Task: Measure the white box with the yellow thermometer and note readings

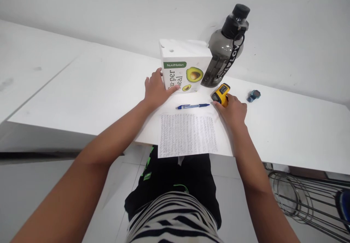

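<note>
NutriMotion box stands on the white tabletop at twelve o'clock from the densely marked sheet, the left hand open and curved round the box's left edge; at one o'clock, the right hand grips a yellow handheld device

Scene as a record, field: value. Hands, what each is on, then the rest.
left hand: at the box's left side, thumb on its front
right hand: gripping the yellow-and-black device
box: upright, avocado pictures on front
bottle: upright, right of box
pen: lying between box and sheet
sheet: covered in marks, overhanging near table edge
small teal item: right of device
</note>
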`<state>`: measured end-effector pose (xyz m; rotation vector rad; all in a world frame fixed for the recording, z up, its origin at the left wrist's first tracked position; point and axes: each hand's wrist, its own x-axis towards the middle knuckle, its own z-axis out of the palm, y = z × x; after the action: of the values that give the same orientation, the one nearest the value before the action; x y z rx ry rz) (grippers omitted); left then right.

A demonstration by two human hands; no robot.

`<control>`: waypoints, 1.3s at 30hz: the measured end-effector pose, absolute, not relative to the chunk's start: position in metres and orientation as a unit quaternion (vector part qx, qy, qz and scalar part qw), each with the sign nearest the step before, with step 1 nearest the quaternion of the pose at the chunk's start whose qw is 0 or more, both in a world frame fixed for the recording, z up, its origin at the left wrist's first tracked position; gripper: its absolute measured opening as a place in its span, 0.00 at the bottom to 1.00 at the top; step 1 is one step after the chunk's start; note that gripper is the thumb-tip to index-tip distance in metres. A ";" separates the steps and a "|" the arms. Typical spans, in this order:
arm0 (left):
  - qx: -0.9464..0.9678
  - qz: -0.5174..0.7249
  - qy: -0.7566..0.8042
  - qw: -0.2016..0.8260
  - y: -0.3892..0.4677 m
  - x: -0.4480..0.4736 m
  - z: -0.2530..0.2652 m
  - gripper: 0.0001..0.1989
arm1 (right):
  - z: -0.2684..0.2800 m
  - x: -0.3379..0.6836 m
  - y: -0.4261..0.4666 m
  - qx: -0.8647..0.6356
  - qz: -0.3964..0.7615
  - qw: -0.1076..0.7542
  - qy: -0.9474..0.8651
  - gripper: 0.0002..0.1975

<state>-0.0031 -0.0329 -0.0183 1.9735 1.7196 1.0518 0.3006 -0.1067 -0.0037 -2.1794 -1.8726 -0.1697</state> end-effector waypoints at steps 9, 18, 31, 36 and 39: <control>0.666 0.445 0.586 0.122 -0.040 -0.005 -0.006 0.62 | -0.011 0.287 -0.109 -0.659 -0.157 0.222 -0.701 0.26; 0.717 0.440 0.531 0.098 -0.061 -0.003 0.008 0.39 | -0.023 0.253 -0.114 -0.502 -0.056 0.135 -0.852 0.18; 0.863 0.189 0.428 0.192 -0.079 0.016 0.002 0.17 | -0.020 0.257 -0.117 -0.476 0.362 0.529 -0.601 0.20; 0.865 0.171 0.417 0.218 -0.073 0.017 -0.006 0.22 | -0.017 0.243 -0.130 -0.482 0.406 0.462 -0.624 0.16; 0.872 0.160 0.413 0.207 -0.071 0.018 -0.007 0.26 | -0.012 0.241 -0.134 -0.478 0.420 0.410 -0.653 0.17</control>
<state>0.0183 -0.0705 -0.0073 2.4296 1.1498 0.4462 0.2406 -0.1337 -0.0124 -1.2037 -1.6448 1.0571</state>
